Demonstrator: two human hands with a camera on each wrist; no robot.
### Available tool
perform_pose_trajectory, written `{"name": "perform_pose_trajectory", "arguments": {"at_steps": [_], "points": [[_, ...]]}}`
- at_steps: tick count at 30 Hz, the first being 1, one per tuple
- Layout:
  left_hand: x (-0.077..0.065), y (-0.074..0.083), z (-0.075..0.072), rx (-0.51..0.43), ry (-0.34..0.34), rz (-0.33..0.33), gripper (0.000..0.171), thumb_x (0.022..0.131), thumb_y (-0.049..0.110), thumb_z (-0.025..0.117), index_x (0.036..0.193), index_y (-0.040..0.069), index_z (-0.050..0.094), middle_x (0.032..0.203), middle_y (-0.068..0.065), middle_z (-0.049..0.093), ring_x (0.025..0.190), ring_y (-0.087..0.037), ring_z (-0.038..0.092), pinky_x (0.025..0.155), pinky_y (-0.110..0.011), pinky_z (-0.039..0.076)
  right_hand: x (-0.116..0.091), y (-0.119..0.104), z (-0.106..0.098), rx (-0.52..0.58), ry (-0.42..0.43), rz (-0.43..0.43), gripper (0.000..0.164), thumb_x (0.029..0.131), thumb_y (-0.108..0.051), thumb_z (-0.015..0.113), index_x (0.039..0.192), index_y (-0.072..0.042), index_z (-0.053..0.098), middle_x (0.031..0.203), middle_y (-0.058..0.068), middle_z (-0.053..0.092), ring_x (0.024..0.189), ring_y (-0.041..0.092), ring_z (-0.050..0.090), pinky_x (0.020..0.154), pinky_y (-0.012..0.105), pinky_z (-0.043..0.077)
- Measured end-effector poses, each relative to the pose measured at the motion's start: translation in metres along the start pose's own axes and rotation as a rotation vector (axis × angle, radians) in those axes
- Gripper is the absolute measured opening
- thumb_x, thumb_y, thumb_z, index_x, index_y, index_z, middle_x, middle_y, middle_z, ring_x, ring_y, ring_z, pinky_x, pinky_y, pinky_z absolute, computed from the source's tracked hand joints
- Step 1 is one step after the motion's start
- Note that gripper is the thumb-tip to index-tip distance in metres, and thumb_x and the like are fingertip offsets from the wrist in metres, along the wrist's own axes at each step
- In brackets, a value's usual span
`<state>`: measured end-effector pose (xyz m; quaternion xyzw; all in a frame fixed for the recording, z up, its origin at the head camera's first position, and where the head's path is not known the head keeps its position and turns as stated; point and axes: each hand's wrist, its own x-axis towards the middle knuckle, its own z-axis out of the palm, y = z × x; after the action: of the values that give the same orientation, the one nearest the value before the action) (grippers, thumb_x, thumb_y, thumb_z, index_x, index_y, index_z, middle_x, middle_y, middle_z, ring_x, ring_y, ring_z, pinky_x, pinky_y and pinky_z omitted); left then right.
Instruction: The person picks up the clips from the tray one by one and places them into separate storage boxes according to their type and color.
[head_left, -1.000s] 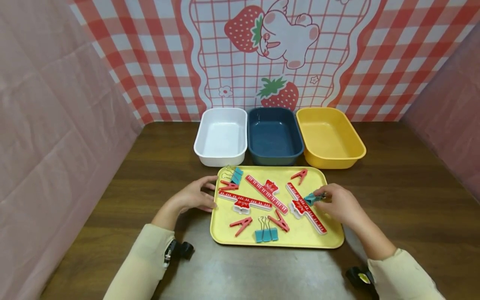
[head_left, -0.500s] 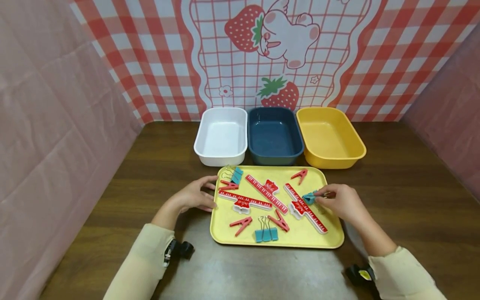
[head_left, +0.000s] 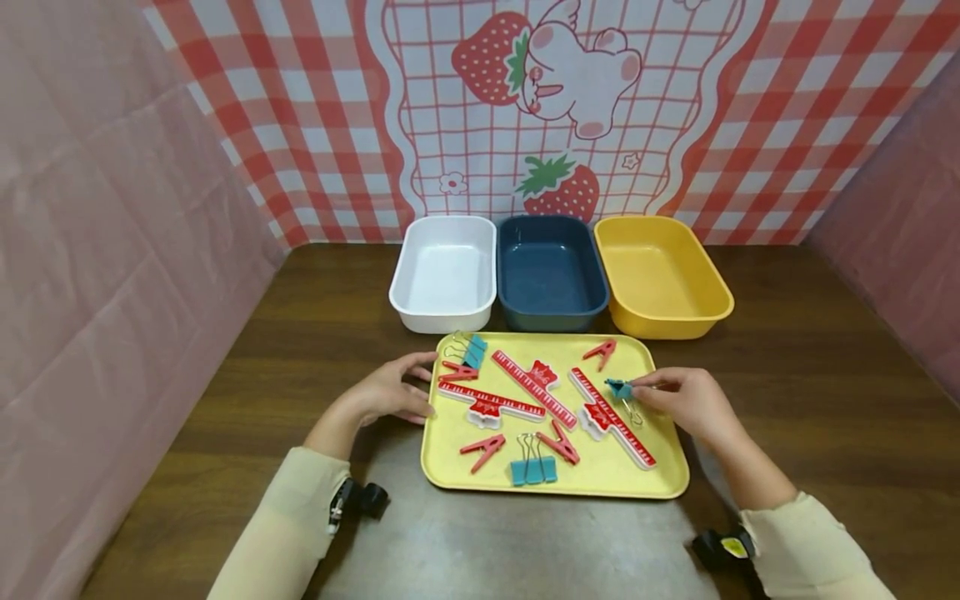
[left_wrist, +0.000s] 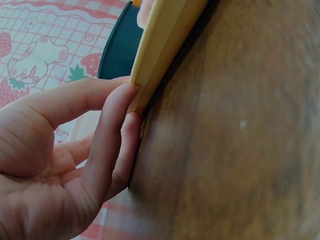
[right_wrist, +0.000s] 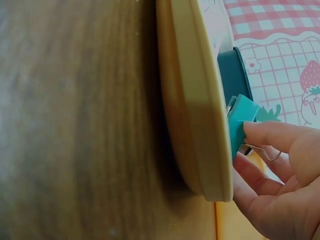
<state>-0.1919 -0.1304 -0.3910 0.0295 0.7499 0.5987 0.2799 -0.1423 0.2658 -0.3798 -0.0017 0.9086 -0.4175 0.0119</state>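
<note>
My right hand [head_left: 688, 402] pinches a teal binder clip [head_left: 621, 388] between thumb and fingers, over the right part of the yellow tray [head_left: 600, 479]. One wire handle of the clip hangs down. In the right wrist view the teal body of this binder clip [right_wrist: 240, 122] shows at the tray's rim. My left hand [head_left: 387, 390] rests its fingertips against the tray's left edge, relaxed. On the tray lie red-and-white piano-key ruler clips [head_left: 534, 388], several red clothespins [head_left: 483, 452], and two other teal binder clips [head_left: 533, 470], one at the back left corner.
Behind the tray stand a white bin [head_left: 442, 279], a dark blue bin [head_left: 552, 275] and a yellow bin [head_left: 663, 279], side by side on the wooden table [head_left: 330, 317]. A red checked cloth [head_left: 300, 108] hangs behind them, with pink cloth at both sides.
The right hand has turned the teal binder clip, so one wire handle now points down toward the tray. The left hand stays at the tray's edge.
</note>
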Motion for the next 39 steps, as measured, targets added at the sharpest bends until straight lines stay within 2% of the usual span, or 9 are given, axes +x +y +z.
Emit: {"name": "perform_pose_trajectory", "arguments": {"at_steps": [4, 8, 12, 17, 27, 39], "points": [[0.000, 0.000, -0.001, -0.007, 0.005, 0.003, 0.085, 0.072, -0.020, 0.066, 0.144, 0.007, 0.030, 0.124, -0.022, 0.038, 0.091, -0.026, 0.060, 0.070, -0.039, 0.059, 0.001, -0.001, -0.001, 0.159, -0.020, 0.064, 0.035, 0.085, -0.019, 0.070, 0.103, 0.011, 0.066, 0.086, 0.010, 0.068, 0.072, 0.010, 0.062, 0.063, 0.021, 0.053], [0.001, -0.001, -0.001, -0.025, -0.003, 0.013, 0.086, 0.071, -0.021, 0.065, 0.144, 0.007, 0.029, 0.123, -0.022, 0.038, 0.090, -0.026, 0.060, 0.069, -0.039, 0.059, 0.002, 0.000, -0.002, 0.338, -0.047, 0.112, 0.039, 0.087, -0.017, 0.067, 0.106, 0.017, 0.060, 0.088, 0.010, 0.068, 0.075, 0.014, 0.067, 0.071, 0.022, 0.056], [0.002, -0.002, -0.001, -0.031, -0.010, 0.018, 0.086, 0.071, -0.022, 0.065, 0.144, 0.007, 0.029, 0.123, -0.022, 0.038, 0.089, -0.025, 0.060, 0.069, -0.039, 0.059, 0.003, 0.002, -0.003, 0.447, -0.060, 0.151, 0.035, 0.086, -0.016, 0.068, 0.103, 0.014, 0.063, 0.088, 0.006, 0.067, 0.077, 0.015, 0.067, 0.074, 0.023, 0.056], [0.002, -0.003, -0.001, -0.031, -0.001, 0.016, 0.086, 0.071, -0.022, 0.065, 0.144, 0.007, 0.030, 0.123, -0.022, 0.038, 0.089, -0.026, 0.060, 0.069, -0.040, 0.059, 0.004, -0.001, -0.004, 0.481, -0.078, 0.179, 0.028, 0.085, -0.017, 0.069, 0.099, 0.007, 0.067, 0.087, 0.004, 0.066, 0.077, 0.015, 0.067, 0.075, 0.022, 0.055], [0.001, -0.001, -0.001, -0.024, 0.003, 0.008, 0.086, 0.071, -0.021, 0.066, 0.144, 0.007, 0.030, 0.123, -0.022, 0.039, 0.089, -0.025, 0.060, 0.069, -0.039, 0.059, 0.006, -0.010, -0.006, 0.485, -0.098, 0.208, 0.023, 0.086, -0.020, 0.069, 0.096, 0.000, 0.070, 0.086, 0.004, 0.065, 0.078, 0.015, 0.067, 0.075, 0.020, 0.055], [0.000, 0.001, 0.000, -0.022, 0.009, -0.005, 0.086, 0.071, -0.021, 0.065, 0.144, 0.007, 0.030, 0.123, -0.022, 0.039, 0.091, -0.026, 0.059, 0.069, -0.039, 0.059, 0.009, -0.016, -0.001, 0.592, -0.127, 0.179, 0.006, 0.086, -0.015, 0.068, 0.086, -0.011, 0.071, 0.086, 0.003, 0.062, 0.078, 0.015, 0.067, 0.079, 0.031, 0.056]]}}
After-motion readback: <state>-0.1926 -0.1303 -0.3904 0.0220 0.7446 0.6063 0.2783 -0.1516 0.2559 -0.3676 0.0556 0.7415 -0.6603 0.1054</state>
